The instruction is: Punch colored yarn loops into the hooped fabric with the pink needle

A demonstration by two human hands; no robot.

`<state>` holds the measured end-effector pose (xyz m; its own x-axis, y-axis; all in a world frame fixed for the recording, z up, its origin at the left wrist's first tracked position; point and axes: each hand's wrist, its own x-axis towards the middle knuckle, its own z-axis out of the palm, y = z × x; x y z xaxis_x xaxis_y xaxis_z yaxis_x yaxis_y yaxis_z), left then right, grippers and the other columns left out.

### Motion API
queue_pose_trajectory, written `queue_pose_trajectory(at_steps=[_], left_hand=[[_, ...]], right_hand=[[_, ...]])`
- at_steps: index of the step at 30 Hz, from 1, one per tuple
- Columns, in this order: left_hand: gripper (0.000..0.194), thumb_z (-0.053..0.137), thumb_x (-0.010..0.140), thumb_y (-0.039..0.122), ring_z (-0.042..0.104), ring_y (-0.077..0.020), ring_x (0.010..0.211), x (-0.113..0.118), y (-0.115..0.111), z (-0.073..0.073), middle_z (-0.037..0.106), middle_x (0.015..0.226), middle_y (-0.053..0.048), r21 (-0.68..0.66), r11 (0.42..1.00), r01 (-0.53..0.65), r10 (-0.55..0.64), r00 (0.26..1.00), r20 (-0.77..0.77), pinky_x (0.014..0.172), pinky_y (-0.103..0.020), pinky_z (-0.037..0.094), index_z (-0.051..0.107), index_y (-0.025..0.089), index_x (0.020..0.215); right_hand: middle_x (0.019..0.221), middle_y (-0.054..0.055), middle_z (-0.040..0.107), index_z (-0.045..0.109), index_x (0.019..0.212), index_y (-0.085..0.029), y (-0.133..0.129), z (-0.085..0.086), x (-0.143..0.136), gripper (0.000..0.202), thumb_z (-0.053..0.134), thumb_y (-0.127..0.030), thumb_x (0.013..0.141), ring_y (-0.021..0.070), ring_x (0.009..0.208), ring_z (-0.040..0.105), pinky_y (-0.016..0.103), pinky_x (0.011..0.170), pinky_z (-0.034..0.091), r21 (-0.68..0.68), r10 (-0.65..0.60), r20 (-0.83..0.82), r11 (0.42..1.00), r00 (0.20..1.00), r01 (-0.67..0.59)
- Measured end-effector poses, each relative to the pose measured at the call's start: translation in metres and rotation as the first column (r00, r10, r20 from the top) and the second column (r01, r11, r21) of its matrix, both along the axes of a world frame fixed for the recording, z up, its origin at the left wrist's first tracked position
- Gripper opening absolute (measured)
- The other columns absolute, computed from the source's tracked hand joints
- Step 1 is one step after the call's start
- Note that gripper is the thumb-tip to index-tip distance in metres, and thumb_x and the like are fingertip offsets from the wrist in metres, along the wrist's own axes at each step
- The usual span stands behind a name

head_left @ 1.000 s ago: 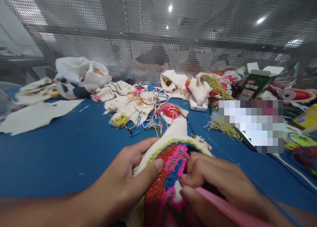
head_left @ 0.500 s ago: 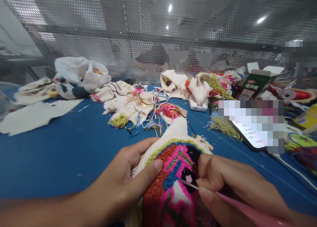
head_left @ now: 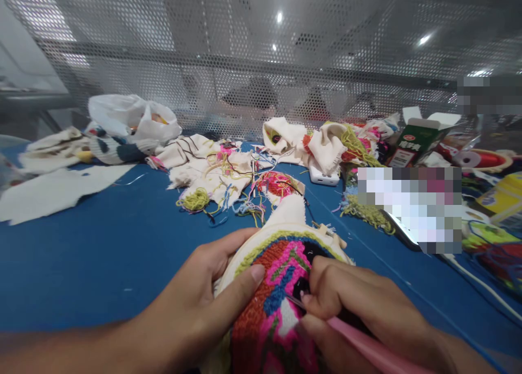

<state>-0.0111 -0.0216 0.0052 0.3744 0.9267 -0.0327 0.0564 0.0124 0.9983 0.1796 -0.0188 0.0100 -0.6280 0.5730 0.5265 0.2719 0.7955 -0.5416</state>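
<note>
A round embroidery hoop with cloth stretched in it is tilted toward me at the lower middle. Its fabric carries thick yarn loops in rust, pink, blue, green and black, with a bare white patch. My left hand grips the hoop's left rim, thumb lying over the rust loops. In my right hand is a pink-handled punch needle. Its thin metal shaft meets the cloth where the blue loops border the white patch. My right fingers hide part of the black area.
Cloth scraps and tangled yarn lie behind the hoop. To the right are a phone with a white cable, a green box and a red spool. A white plastic bag stands at the back left, before a perforated metal screen.
My right hand has moved left, closer to the blue loops, and less of the needle's metal shaft shows. My left hand keeps its hold on the hoop.
</note>
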Motion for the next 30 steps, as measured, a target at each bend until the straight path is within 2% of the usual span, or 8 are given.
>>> queue_pose_trajectory(at_steps=[3, 9, 13, 17, 21, 26, 30], left_hand=[[0.04, 0.056, 0.079, 0.028, 0.06, -0.0179, 0.084, 0.0, -0.001, 0.0, 0.066, 0.099, -0.003, 0.015, 1.0, 0.002, -0.002, 1.0, -0.016, 0.074, -0.024, 0.049, 0.053, 0.021, 0.118], [0.039, 0.052, 0.082, 0.032, 0.06, -0.0183, 0.087, 0.0, -0.002, 0.001, 0.065, 0.103, -0.004, 0.025, 1.0, 0.009, -0.008, 1.0, -0.014, 0.075, -0.024, 0.048, 0.052, 0.02, 0.119], [0.04, 0.055, 0.08, 0.032, 0.059, -0.0193, 0.092, -0.001, -0.001, -0.001, 0.063, 0.109, -0.005, 0.013, 1.0, 0.003, -0.002, 1.0, -0.015, 0.075, -0.023, 0.049, 0.053, 0.02, 0.118], [0.04, 0.055, 0.08, 0.032, 0.059, -0.0188, 0.093, 0.0, 0.0, -0.001, 0.063, 0.11, -0.004, 0.036, 0.999, 0.016, -0.016, 1.0, 0.005, 0.079, -0.024, 0.047, 0.052, 0.02, 0.119], [0.039, 0.053, 0.082, 0.031, 0.059, -0.0182, 0.092, 0.001, 0.0, 0.0, 0.064, 0.108, -0.004, 0.042, 0.999, 0.024, -0.025, 1.0, 0.015, 0.08, -0.024, 0.047, 0.052, 0.02, 0.119], [0.038, 0.053, 0.081, 0.032, 0.06, -0.0176, 0.085, 0.001, 0.002, 0.0, 0.066, 0.1, -0.004, 0.035, 0.999, 0.034, -0.034, 0.999, 0.009, 0.075, -0.024, 0.048, 0.054, 0.019, 0.116], [0.038, 0.054, 0.08, 0.033, 0.06, -0.0176, 0.081, 0.003, 0.004, -0.002, 0.066, 0.097, -0.004, -0.006, 0.999, 0.036, -0.036, 0.999, 0.033, 0.072, -0.025, 0.048, 0.055, 0.018, 0.115]], right_hand=[[0.059, -0.003, 0.046, 0.041, 0.066, -0.019, -0.002, 0.005, 0.001, 0.014, 0.05, -0.013, 0.076, 0.0074, 0.052, 0.042, 0.019, 0.048, 0.033, -0.052, 0.005, 0.036, 0.999, 0.999, -0.003], [0.06, -0.003, 0.05, 0.043, 0.062, -0.019, -0.003, 0.017, -0.001, 0.02, 0.052, -0.021, 0.079, 0.0071, 0.052, 0.044, 0.018, 0.048, 0.035, -0.206, -0.099, 0.125, 0.971, 0.987, 0.124], [0.062, -0.003, 0.05, 0.045, 0.065, -0.018, -0.002, 0.014, -0.003, 0.016, 0.053, -0.017, 0.079, 0.0071, 0.053, 0.043, 0.018, 0.049, 0.034, -0.157, -0.044, 0.2, 0.985, 0.979, 0.077], [0.062, -0.004, 0.047, 0.042, 0.065, -0.018, 0.002, 0.007, -0.005, 0.018, 0.054, -0.015, 0.078, 0.007, 0.055, 0.041, 0.018, 0.051, 0.033, -0.105, -0.006, 0.165, 0.994, 0.986, 0.023], [0.06, -0.005, 0.044, 0.039, 0.063, -0.018, 0.006, 0.001, -0.006, 0.021, 0.055, -0.016, 0.078, 0.0063, 0.054, 0.038, 0.017, 0.05, 0.031, -0.077, -0.008, 0.157, 0.997, 0.988, 0.02], [0.062, -0.006, 0.045, 0.04, 0.068, -0.018, 0.005, -0.003, -0.004, 0.018, 0.058, -0.017, 0.073, 0.0059, 0.053, 0.039, 0.018, 0.049, 0.03, -0.082, -0.065, 0.176, 0.993, 0.982, 0.08], [0.058, -0.005, 0.045, 0.039, 0.063, -0.018, 0.004, 0.007, -0.007, 0.017, 0.054, -0.011, 0.069, 0.0062, 0.049, 0.037, 0.018, 0.046, 0.029, -0.169, -0.103, 0.244, 0.975, 0.964, 0.146]])
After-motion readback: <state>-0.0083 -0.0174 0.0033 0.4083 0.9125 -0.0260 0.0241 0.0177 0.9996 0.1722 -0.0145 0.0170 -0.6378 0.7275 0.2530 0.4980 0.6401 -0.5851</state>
